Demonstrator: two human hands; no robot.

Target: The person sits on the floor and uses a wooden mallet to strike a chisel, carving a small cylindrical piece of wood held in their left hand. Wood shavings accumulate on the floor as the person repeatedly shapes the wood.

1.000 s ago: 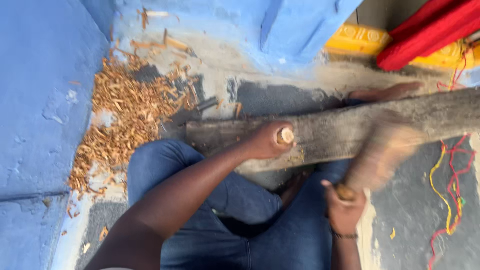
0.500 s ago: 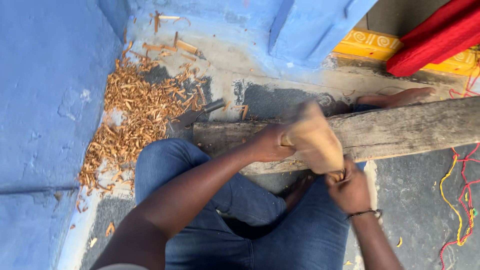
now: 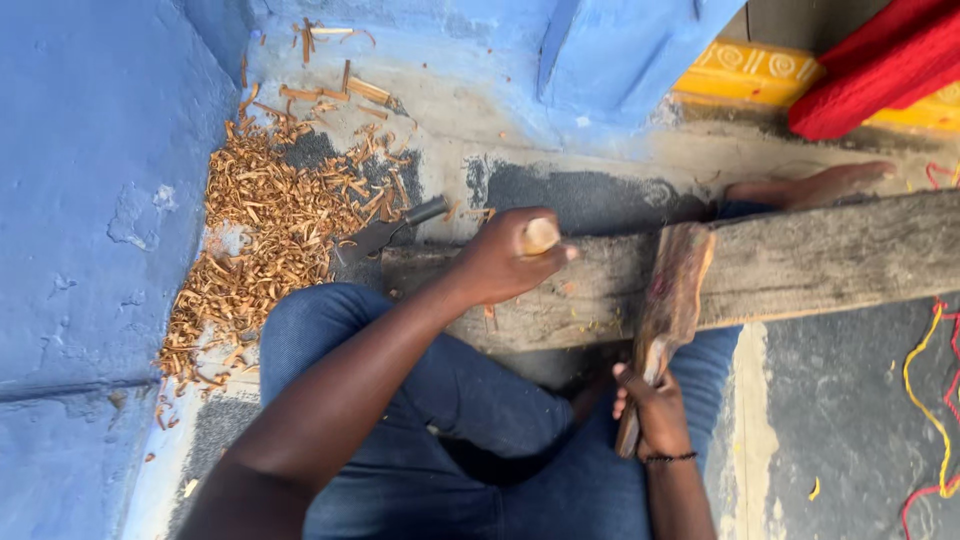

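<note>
My left hand (image 3: 505,262) is closed around a pale wooden tool handle (image 3: 541,236), held upright against a weathered wooden plank (image 3: 800,262) that lies across my lap. My right hand (image 3: 650,405) grips the thin handle of a flat wooden mallet (image 3: 672,290). The mallet's broad head rests against the plank, just right of my left hand. I sit with legs in blue jeans (image 3: 420,420) under the plank.
A heap of wood shavings (image 3: 265,235) lies in the corner by blue walls (image 3: 95,200). A dark metal blade (image 3: 385,233) sits beside the plank's left end. A bare foot (image 3: 815,185) shows beyond the plank. Red cloth (image 3: 880,70) and coloured threads (image 3: 930,400) lie right.
The mallet was raised at the right, swung across onto the tool handle in my left hand, and now sits lowered against the plank to the right. My left hand stayed put.
</note>
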